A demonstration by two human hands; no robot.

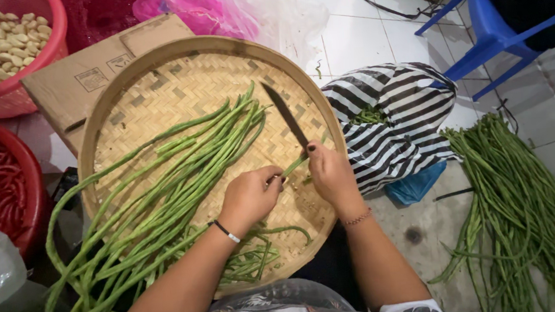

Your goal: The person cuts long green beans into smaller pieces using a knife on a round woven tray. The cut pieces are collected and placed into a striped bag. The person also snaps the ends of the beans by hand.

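Head view: left hand (252, 195) pinches a long bean (294, 166) over the woven bamboo tray (123, 88); right hand (332, 177) grips a dark-bladed knife (286, 116) touching that bean.

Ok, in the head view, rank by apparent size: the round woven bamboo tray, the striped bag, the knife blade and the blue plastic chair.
1. Round woven bamboo tray
2. Black-and-white striped bag
3. Blue plastic chair, partly cropped and farther away, so unsure
4. Dark knife blade
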